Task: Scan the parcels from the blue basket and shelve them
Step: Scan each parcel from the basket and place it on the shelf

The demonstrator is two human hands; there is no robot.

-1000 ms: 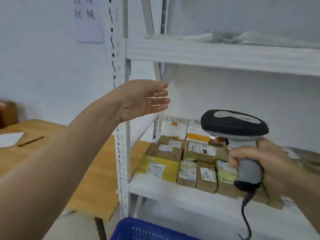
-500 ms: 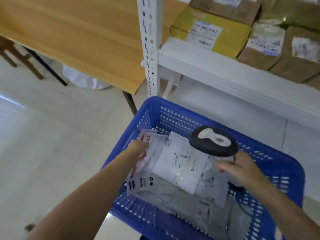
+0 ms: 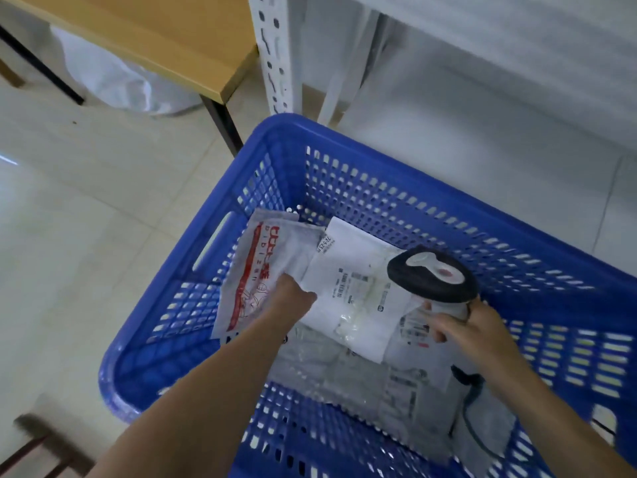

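Observation:
The blue basket [image 3: 220, 343] stands on the floor below me and holds several flat mailer bags. My left hand [image 3: 293, 298] reaches down into it; its fingers are tucked out of sight between a white bag with red print [image 3: 256, 267] and a white parcel with a barcode label [image 3: 355, 288]. Whether it grips either one is hidden. My right hand [image 3: 472, 326] holds the grey handle of the barcode scanner [image 3: 432, 279], whose black head hangs over the parcels. Grey bags [image 3: 348, 381] lie underneath.
A white metal shelf post [image 3: 274, 53] and a lower shelf board [image 3: 482, 46] rise just behind the basket. A wooden table [image 3: 162, 32] stands at the upper left, a white sack under it. Tiled floor lies to the left.
My view dropped from the shelf to the basket. My left hand went from the air down into the basket among the parcels. The scanner in my right hand lowered over them.

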